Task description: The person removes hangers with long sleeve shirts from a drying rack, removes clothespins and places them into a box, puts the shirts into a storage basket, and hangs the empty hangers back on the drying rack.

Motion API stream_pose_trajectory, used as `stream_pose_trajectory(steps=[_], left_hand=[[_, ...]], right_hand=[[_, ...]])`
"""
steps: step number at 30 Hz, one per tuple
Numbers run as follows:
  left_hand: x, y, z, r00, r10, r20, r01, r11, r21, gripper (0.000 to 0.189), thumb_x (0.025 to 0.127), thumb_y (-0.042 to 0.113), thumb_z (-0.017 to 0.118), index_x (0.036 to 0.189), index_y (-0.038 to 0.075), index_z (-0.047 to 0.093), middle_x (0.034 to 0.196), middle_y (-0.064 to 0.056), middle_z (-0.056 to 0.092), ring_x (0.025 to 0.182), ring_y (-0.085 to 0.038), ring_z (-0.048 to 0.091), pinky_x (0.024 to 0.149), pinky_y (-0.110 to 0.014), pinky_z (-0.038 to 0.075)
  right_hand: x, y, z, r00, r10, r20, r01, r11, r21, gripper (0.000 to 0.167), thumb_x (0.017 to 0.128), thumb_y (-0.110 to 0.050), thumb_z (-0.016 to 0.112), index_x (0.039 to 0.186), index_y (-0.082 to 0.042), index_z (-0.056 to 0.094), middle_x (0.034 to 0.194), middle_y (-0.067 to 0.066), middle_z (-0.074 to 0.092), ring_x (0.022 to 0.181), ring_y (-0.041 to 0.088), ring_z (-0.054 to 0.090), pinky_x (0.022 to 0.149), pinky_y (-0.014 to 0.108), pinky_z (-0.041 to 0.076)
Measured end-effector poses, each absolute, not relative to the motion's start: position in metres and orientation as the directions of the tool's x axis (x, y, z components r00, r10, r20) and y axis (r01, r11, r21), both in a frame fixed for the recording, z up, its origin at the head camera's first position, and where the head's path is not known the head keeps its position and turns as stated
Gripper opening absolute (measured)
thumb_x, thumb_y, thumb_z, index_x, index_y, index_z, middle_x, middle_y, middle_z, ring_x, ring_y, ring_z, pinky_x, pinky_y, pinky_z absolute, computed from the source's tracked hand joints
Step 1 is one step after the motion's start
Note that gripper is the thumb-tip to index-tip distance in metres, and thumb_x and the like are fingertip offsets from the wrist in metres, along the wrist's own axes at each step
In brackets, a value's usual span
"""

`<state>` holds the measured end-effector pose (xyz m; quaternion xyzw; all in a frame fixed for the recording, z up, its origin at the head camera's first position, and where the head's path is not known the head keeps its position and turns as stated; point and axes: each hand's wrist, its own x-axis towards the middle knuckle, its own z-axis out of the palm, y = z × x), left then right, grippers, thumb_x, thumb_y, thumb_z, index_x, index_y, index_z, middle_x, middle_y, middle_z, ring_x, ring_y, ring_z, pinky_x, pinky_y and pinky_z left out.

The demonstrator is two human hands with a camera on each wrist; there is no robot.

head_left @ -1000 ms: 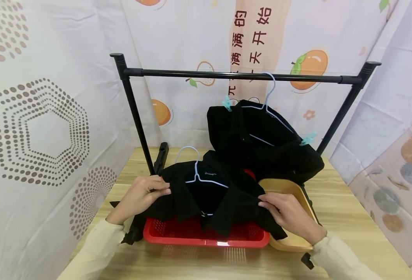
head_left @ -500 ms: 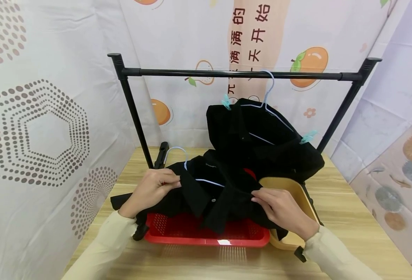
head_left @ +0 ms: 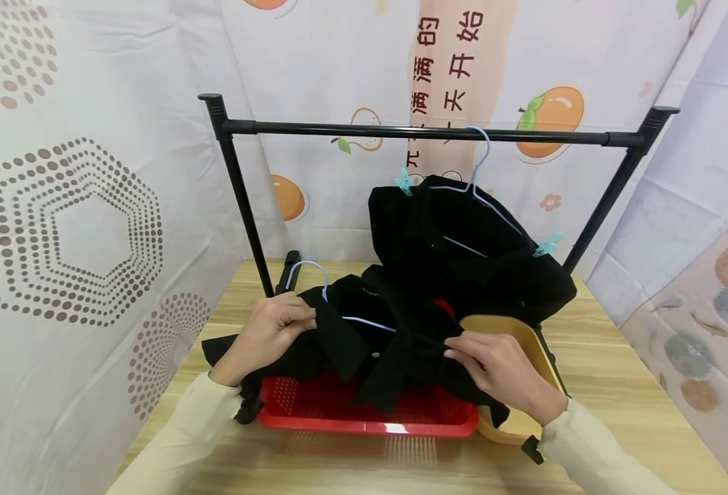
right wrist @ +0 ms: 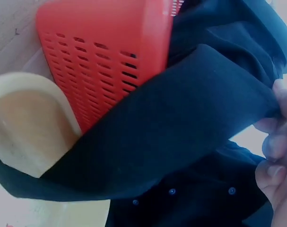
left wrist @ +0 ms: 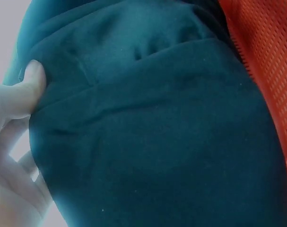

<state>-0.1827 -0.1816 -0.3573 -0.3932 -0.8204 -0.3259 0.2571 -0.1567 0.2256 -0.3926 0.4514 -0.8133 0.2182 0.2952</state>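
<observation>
A black collared shirt (head_left: 344,347) lies spread over a red basket in the head view, a pale blue hanger (head_left: 368,322) inside its neck with the hook tilted left. My left hand (head_left: 271,333) pinches the shirt's left shoulder. At the other shoulder, my right hand (head_left: 496,363) pinches the cloth between thumb and fingers. In the left wrist view, the thumb (left wrist: 35,78) lies on the dark fabric. The right wrist view has the fingertips (right wrist: 278,146) at the shirt's edge, with a sleeve (right wrist: 148,127) trailing across the baskets.
Behind stands a black rack (head_left: 364,129). Another black garment (head_left: 462,237) hangs from it on a blue hanger, with turquoise clips (head_left: 549,245) at its shoulders. The red basket (head_left: 364,425) sits beneath the shirt, and a yellow tub (head_left: 509,434) stands right of it.
My left hand has moved right with its shoulder of the shirt, and the right hand slightly left. The hanger hook has tipped left. Over the last half second little differs.
</observation>
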Motion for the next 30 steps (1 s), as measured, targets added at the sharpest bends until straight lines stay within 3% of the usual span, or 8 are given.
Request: stream_pose_trajectory(steps=[4,8,13,21,24,30], left_hand=[[-0.183,-0.187,-0.357,-0.563,0.454,0.691,0.810,0.467,0.354,0.019,0.078,-0.010,0.082,0.090,0.005,0.083,0.085,0.003,0.075,0.076,-0.010,0.062,0.063,-0.022,0.048],[-0.182,-0.194,-0.355,-0.592,0.453,0.666,0.796,0.459,0.395,0.020,0.081,-0.011,0.080,0.091,0.006,0.082,0.086,0.005,0.074,0.076,-0.009,0.061,0.063,-0.021,0.048],[-0.179,-0.205,-0.355,-0.638,0.411,0.651,0.761,0.464,0.454,0.024,0.081,-0.016,0.077,0.090,0.007,0.082,0.086,0.006,0.072,0.078,-0.008,0.059,0.064,-0.021,0.048],[-0.181,-0.203,-0.356,-0.627,0.411,0.662,0.765,0.484,0.424,0.020,0.082,-0.010,0.080,0.092,0.007,0.083,0.086,0.007,0.075,0.077,-0.009,0.057,0.064,-0.019,0.044],[-0.181,-0.201,-0.358,-0.633,0.385,0.671,0.756,0.495,0.429,0.021,0.081,-0.011,0.080,0.091,0.007,0.083,0.085,0.006,0.074,0.078,-0.009,0.059,0.064,-0.020,0.045],[-0.179,-0.201,-0.357,-0.642,0.348,0.683,0.743,0.502,0.442,0.022,0.081,-0.012,0.079,0.090,0.007,0.083,0.085,0.004,0.074,0.079,-0.010,0.061,0.065,-0.018,0.046]], right_hand=[[-0.159,0.232,-0.391,-0.450,-0.574,0.684,-0.859,0.487,-0.157,0.027,0.107,-0.029,0.058,0.104,-0.009,0.076,0.088,-0.006,0.070,0.068,0.004,0.057,0.064,0.019,0.049],[-0.162,0.239,-0.394,-0.488,-0.555,0.673,-0.849,0.479,-0.221,0.007,0.098,-0.011,0.071,0.103,-0.011,0.076,0.087,-0.006,0.069,0.070,0.005,0.057,0.067,0.019,0.048],[-0.165,0.247,-0.400,-0.538,-0.474,0.697,-0.802,0.543,-0.250,0.027,0.082,0.007,0.080,0.096,-0.016,0.075,0.089,-0.007,0.072,0.074,0.005,0.063,0.070,0.019,0.050],[-0.162,0.242,-0.399,-0.651,-0.360,0.668,-0.677,0.674,-0.296,0.022,0.083,-0.002,0.085,0.094,-0.018,0.076,0.077,-0.012,0.048,0.064,0.001,0.041,0.059,0.015,0.033],[-0.157,0.236,-0.398,-0.693,-0.327,0.643,-0.644,0.681,-0.348,0.026,0.086,-0.003,0.083,0.105,-0.019,0.075,0.075,-0.015,0.050,0.062,0.000,0.043,0.056,0.014,0.033],[-0.146,0.223,-0.395,-0.694,-0.397,0.600,-0.693,0.595,-0.408,0.033,0.089,-0.008,0.080,0.118,-0.017,0.068,0.089,-0.014,0.066,0.063,-0.001,0.051,0.057,0.013,0.040]])
